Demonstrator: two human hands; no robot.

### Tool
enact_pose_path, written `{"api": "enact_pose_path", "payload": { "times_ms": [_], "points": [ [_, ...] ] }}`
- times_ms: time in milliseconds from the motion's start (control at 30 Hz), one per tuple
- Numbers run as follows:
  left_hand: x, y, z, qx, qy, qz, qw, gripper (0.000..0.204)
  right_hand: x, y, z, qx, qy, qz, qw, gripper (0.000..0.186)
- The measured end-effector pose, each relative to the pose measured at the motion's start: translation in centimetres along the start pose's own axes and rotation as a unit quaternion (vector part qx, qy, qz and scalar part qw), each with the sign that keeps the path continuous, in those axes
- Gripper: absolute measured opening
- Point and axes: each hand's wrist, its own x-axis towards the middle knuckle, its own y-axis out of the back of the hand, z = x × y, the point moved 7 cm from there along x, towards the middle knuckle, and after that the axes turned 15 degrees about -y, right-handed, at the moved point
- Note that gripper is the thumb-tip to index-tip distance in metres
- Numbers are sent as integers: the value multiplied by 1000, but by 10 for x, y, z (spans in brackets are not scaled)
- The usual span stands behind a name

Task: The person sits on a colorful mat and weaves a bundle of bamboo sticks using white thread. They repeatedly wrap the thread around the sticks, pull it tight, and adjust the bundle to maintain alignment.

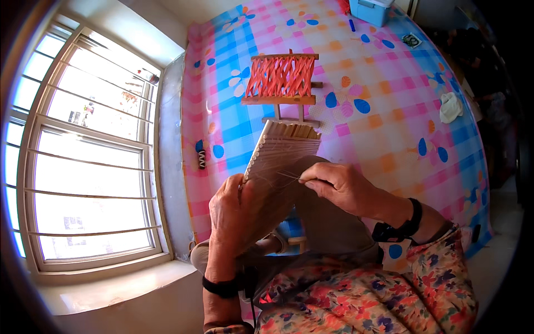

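A pale panel of thin round sticks (283, 136) laid side by side rests over my legs, tilted, its row of round stick ends along the left edge. My left hand (231, 209) is closed on its lower left corner. Fine threads (286, 175) run from the panel's lower part toward my right hand (331, 181). Thumb and forefinger of that hand are pinched on a thread, just right of the panel. Whether a needle is also between the fingertips is too small to make out.
Beyond the panel stands a wooden frame wound with red strips (281, 77). A dark striped coil-like item (202, 159) lies at left by the wall. A white cloth (450, 107) and a light blue box (370, 11) are on the checked floor covering (389, 133). A barred window (92, 150) fills the left.
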Motion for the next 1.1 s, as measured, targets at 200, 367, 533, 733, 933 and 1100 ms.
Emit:
{"api": "enact_pose_path", "payload": {
  "times_ms": [200,367,533,733,933,1100],
  "points": [
    [-9,7,-21,-34,21,-11,999,18,31,-30,-7,-75,56,10,996,11],
    [-14,11,-29,-51,27,-13,998,18,36,-49,-9,-75,88,58,992,11],
    [-11,10,-24,-41,20,-14,999,16,39,-61,-5,-85,114,71,987,14],
    [-12,8,-24,6,-4,19,1000,12,35,-62,-3,-103,113,55,987,16],
    [-11,6,-22,8,-4,15,1000,12,35,-62,-5,-89,112,40,989,17],
    [-13,7,-21,10,4,26,1000,11,34,-60,1,-74,98,36,992,17]
  ]
}}
